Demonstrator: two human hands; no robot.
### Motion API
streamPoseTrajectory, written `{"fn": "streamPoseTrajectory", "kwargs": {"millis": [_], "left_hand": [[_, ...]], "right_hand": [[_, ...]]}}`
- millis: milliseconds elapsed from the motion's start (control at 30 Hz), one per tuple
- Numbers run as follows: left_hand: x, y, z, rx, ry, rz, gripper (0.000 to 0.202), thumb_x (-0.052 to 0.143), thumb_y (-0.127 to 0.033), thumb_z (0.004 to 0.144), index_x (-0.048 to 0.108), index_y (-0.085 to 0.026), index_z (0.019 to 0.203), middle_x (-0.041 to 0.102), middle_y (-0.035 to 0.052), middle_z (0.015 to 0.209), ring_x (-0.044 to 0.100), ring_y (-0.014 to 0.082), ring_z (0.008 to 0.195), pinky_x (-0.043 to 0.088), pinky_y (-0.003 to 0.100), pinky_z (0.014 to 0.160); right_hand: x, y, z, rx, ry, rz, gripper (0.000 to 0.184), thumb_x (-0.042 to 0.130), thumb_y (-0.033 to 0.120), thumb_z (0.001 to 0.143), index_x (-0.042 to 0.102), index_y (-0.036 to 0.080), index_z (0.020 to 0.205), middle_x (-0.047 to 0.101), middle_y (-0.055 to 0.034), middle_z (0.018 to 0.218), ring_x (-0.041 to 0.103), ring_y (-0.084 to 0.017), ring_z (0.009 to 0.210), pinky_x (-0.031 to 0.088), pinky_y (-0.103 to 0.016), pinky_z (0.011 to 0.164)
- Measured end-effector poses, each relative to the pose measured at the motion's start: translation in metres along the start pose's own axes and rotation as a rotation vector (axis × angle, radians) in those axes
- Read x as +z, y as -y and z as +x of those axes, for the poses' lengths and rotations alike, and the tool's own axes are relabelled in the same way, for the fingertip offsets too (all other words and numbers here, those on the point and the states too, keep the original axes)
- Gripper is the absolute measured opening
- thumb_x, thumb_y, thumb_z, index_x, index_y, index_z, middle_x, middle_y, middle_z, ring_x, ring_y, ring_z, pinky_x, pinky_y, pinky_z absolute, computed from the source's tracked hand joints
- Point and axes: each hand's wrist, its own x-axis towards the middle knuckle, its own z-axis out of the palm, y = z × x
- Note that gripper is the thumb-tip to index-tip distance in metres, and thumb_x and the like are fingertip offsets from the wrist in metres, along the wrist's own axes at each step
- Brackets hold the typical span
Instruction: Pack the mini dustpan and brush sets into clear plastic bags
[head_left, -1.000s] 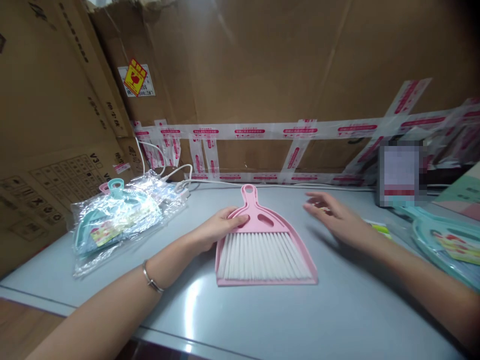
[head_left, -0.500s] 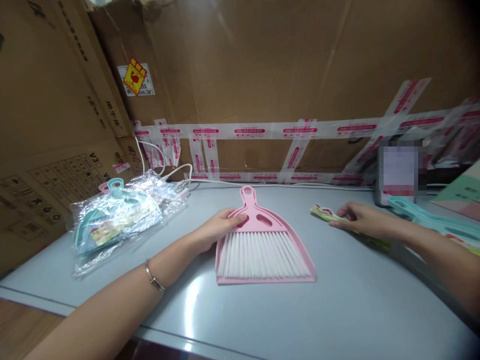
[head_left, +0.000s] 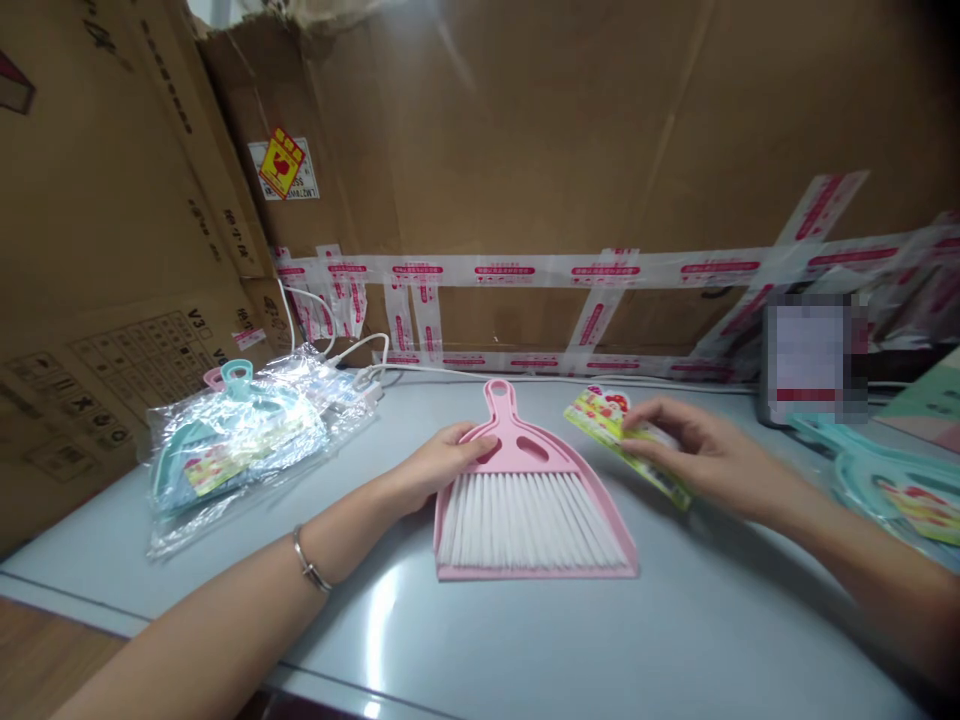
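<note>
Both hands flank the pink dustpan; open table lies nearer.

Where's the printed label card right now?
In the head view, the label card is in the right hand, right of centre, just off the right edge of the pink dustpan that the left hand steadies.

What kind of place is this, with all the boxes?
Probably a small packing station. Big taped cardboard boxes wall in a grey table, bagged dustpan sets lie stacked on it, and the right hand holds a printed label card beside a loose pink dustpan.
</note>
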Motion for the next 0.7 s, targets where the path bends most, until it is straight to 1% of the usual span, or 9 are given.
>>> {"fn": "streamPoseTrajectory", "kwargs": {"millis": [100, 167, 233, 300, 367, 500, 533, 600, 700], "left_hand": [[0.000, 0.001, 0.001, 0.002, 0.012, -0.019, 0.045, 0.072, -0.046, 0.066, 0.062, -0.015, 0.097, 0.066, 0.0045, 0.088, 0.059, 0.0163, 0.079, 0.042, 0.029, 0.076], [0.001, 0.001, 0.001, 0.020, 0.046, -0.033, 0.045, 0.072, -0.045, 0.066, 0.062, -0.014, 0.097, 0.067, 0.0058, 0.090, 0.060, 0.0180, 0.082, 0.043, 0.030, 0.077], [0.004, 0.001, 0.001, 0.038, 0.057, -0.040, 0.045, 0.072, -0.045, 0.067, 0.062, -0.014, 0.098, 0.067, 0.0066, 0.090, 0.061, 0.0188, 0.084, 0.043, 0.031, 0.078], [0.007, 0.001, 0.001, 0.043, 0.040, -0.048, 0.045, 0.071, -0.045, 0.068, 0.061, -0.014, 0.099, 0.067, 0.0061, 0.088, 0.061, 0.0177, 0.080, 0.044, 0.030, 0.077], [0.010, 0.000, 0.000, 0.043, 0.057, -0.069, 0.046, 0.070, -0.045, 0.069, 0.060, -0.013, 0.100, 0.067, 0.0060, 0.085, 0.061, 0.0167, 0.076, 0.044, 0.030, 0.075], [0.013, -0.003, -0.006, 0.099, 0.220, -0.075, 0.049, 0.071, -0.040, 0.070, 0.058, -0.014, 0.109, 0.067, 0.0098, 0.097, 0.063, 0.0187, 0.083, 0.046, 0.033, 0.079], [0.013, -0.003, -0.007, 0.122, 0.250, -0.058, 0.050, 0.073, -0.036, 0.069, 0.057, -0.014, 0.111, 0.066, 0.0102, 0.103, 0.063, 0.0191, 0.086, 0.046, 0.033, 0.081], [0.014, -0.003, -0.009, 0.151, 0.275, -0.014, 0.055, 0.076, -0.029, 0.065, 0.055, -0.016, 0.114, 0.063, 0.0101, 0.110, 0.062, 0.0200, 0.092, 0.046, 0.033, 0.083], [0.013, -0.001, -0.010, 0.148, 0.267, 0.019, 0.061, 0.078, -0.023, 0.062, 0.053, -0.017, 0.116, 0.063, 0.0102, 0.112, 0.060, 0.0214, 0.098, 0.046, 0.034, 0.086]], "right_hand": [[0.014, 0.026, -0.015, -0.034, 0.173, 0.184, 0.036, 0.056, 0.056, 0.077, 0.064, 0.021, 0.082, 0.065, -0.0053, 0.086, 0.058, -0.020, 0.080, 0.045, -0.031, 0.072], [0.025, 0.036, -0.024, -0.093, 0.263, 0.209, 0.035, 0.047, 0.052, 0.084, 0.065, 0.022, 0.085, 0.066, -0.0051, 0.088, 0.060, -0.019, 0.081, 0.046, -0.030, 0.072], [0.038, 0.041, -0.029, -0.173, 0.321, 0.159, 0.028, 0.041, 0.041, 0.089, 0.060, 0.023, 0.098, 0.066, -0.0039, 0.085, 0.060, -0.017, 0.074, 0.046, -0.029, 0.068], [0.048, 0.042, -0.032, -0.237, 0.358, 0.097, 0.026, 0.039, 0.031, 0.090, 0.050, 0.023, 0.112, 0.067, -0.0021, 0.080, 0.058, -0.015, 0.066, 0.045, -0.028, 0.063], [0.055, 0.043, -0.031, -0.277, 0.338, 0.041, 0.025, 0.042, 0.026, 0.088, 0.045, 0.023, 0.113, 0.067, -0.0009, 0.076, 0.058, -0.015, 0.063, 0.045, -0.029, 0.061], [0.057, 0.041, -0.025, -0.426, 0.129, -0.125, 0.004, 0.050, 0.023, 0.084, 0.054, 0.022, 0.086, 0.064, -0.0021, 0.072, 0.056, -0.016, 0.067, 0.044, -0.030, 0.064], [0.056, 0.041, -0.024, -0.463, 0.089, -0.161, 0.004, 0.051, 0.023, 0.084, 0.054, 0.022, 0.081, 0.062, -0.0021, 0.070, 0.055, -0.016, 0.067, 0.044, -0.030, 0.064], [0.056, 0.040, -0.023, -0.503, 0.045, -0.204, 0.007, 0.053, 0.024, 0.084, 0.054, 0.022, 0.078, 0.059, -0.0021, 0.068, 0.053, -0.016, 0.066, 0.044, -0.030, 0.064], [0.056, 0.035, -0.023, -0.493, 0.040, -0.231, 0.008, 0.055, 0.027, 0.084, 0.053, 0.021, 0.079, 0.059, -0.0023, 0.070, 0.053, -0.017, 0.068, 0.044, -0.032, 0.065]]}}
